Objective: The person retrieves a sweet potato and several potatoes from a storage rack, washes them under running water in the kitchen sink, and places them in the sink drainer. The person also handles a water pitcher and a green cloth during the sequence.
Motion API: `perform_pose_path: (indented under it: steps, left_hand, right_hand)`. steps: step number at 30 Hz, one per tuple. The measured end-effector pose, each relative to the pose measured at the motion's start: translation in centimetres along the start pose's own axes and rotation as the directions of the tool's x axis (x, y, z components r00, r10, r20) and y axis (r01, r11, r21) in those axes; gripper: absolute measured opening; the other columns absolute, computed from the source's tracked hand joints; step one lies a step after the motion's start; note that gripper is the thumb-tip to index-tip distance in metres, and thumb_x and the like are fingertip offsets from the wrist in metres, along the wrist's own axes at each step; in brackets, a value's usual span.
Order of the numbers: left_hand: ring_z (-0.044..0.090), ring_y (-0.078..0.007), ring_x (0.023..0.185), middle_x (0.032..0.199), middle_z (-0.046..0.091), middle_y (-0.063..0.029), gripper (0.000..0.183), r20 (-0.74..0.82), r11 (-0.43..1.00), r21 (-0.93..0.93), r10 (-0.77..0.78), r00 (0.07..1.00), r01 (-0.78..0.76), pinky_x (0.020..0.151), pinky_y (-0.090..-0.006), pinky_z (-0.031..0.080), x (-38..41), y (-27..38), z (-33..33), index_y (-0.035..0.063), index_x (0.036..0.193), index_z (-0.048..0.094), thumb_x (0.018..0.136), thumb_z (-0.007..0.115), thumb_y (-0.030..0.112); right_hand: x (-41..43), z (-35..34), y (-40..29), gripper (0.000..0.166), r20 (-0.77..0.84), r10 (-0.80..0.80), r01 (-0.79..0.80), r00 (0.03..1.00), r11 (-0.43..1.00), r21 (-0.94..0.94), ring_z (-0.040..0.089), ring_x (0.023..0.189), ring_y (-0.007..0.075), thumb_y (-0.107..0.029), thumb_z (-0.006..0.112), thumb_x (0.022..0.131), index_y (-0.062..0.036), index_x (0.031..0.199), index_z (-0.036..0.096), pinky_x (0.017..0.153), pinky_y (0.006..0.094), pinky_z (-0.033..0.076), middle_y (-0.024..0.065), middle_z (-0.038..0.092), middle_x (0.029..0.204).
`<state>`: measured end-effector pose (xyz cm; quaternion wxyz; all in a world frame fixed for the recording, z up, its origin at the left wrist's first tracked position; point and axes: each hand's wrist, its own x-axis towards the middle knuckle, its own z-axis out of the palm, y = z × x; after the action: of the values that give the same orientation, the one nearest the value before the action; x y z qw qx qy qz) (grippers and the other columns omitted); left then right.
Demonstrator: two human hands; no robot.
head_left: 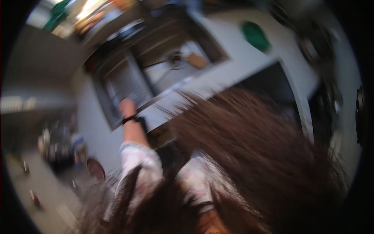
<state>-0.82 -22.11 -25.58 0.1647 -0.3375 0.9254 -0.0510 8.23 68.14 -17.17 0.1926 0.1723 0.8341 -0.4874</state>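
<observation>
My left hand [127, 107], with a dark band at the wrist, reaches over the near edge of a double-basin sink [107, 106]. It is closest to the left basin, where a ridged or gridded surface [125, 79] shows. Blur hides its fingers and anything they might hold. In the right basin there is a drain [176, 60], with a tan block, possibly a sponge [196, 60], beside it. My right hand is out of view; long brown hair [242, 131] covers much of that side, below the patterned right sleeve [194, 178].
A pale countertop [214, 68] surrounds the sink. A green item [256, 36], too blurred to name, lies on the counter to the right. Dark objects [311, 49] stand along the far right. Blurred items [60, 146] crowd the left, near a dark red round object [95, 168].
</observation>
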Motion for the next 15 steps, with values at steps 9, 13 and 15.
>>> perform_pose_path:
  steps: [9,13,15]
  left_hand:
    - [0.067,-0.025,0.081,0.081,0.067,-0.0105,0.022,0.357,0.034,-0.931,-0.118,0.927,0.363,0.069,-0.0383,0.053,-1.7,-10.5,0.6,0.0041,0.082,0.066,0.092,0.057,0.021]
    - [0.066,-0.0247,0.084,0.086,0.067,-0.011,0.022,0.302,0.105,-0.939,-0.193,0.933,0.326,0.073,-0.0377,0.053,-11.0,-6.9,0.5,0.003,0.088,0.064,0.094,0.056,0.022]
    - [0.066,-0.0246,0.086,0.088,0.067,-0.0112,0.022,0.202,0.189,-0.954,-0.164,0.965,0.232,0.075,-0.0374,0.053,-13.5,-3.2,-1.4,0.0024,0.091,0.063,0.094,0.055,0.023]
  right_hand:
    - [-8.4,0.8,-1.4,0.034,-0.153,0.404,-0.415,0.902,0.909,-0.045,0.058,0.077,0.01,-0.03,0.062,0.095,-0.0105,0.123,0.056,0.061,0.0265,0.048,0.0009,0.063,0.09]
    - [-10.6,1.1,3.1,0.036,-0.224,0.361,-0.371,0.905,0.929,-0.001,0.064,0.08,0.0162,-0.027,0.066,0.091,-0.0065,0.119,0.059,0.064,0.032,0.053,0.0073,0.068,0.098]
    - [-11.8,0.4,6.8,0.034,-0.313,0.13,-0.21,0.941,0.948,-0.238,0.066,0.091,0.0202,-0.026,0.066,0.091,-0.0057,0.119,0.06,0.077,0.0349,0.054,0.0092,0.069,0.104]
